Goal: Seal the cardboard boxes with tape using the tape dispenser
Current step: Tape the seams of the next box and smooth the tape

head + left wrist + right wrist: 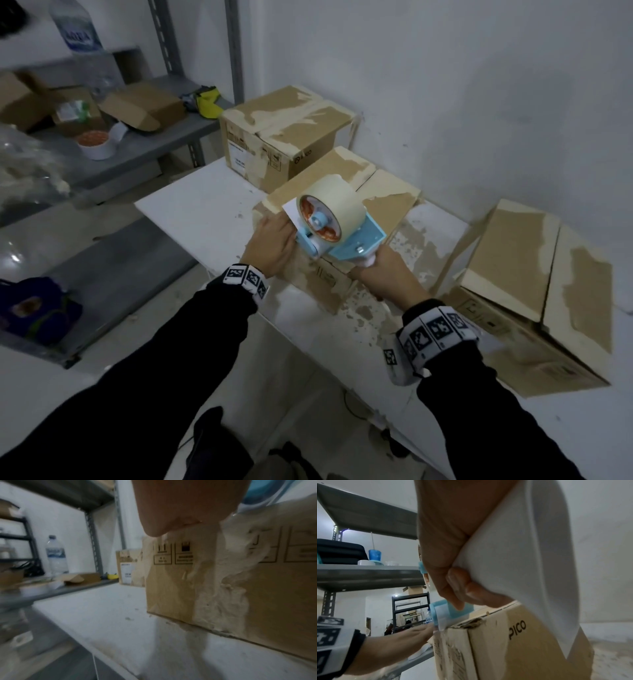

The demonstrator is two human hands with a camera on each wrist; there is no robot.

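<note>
Overhead, seen from the head camera: a person in dark sleeves works at a white table (205,209) set against a white wall.
Box being worked on: a cardboard box (342,192) stands at the middle of the table, its brown surface patched with pale torn areas; the right wrist view shows "PICO" printed on one side.
Tape dispenser: a light blue tape dispenser (346,240) carrying a wide roll of beige tape (334,202) sits on the near top edge of that box, its front end at the box's corner.
Right hand: the right hand (387,274) is wrapped around the dispenser's white handle, fingers curled tight on it, as the right wrist view shows closely.
Left hand: the left hand (270,246) lies flat on the box's near left corner, just beside the dispenser's front, fingers extended and pressing on the cardboard.
Other boxes: a second cardboard box (284,133) stands behind, against the wall; a third box (534,291) sits at the right end of the table, its top flaps closed.
Shelving: a grey metal shelf (164,137) to the left holds small cartons, a white cup, and a water bottle (56,558).
</note>
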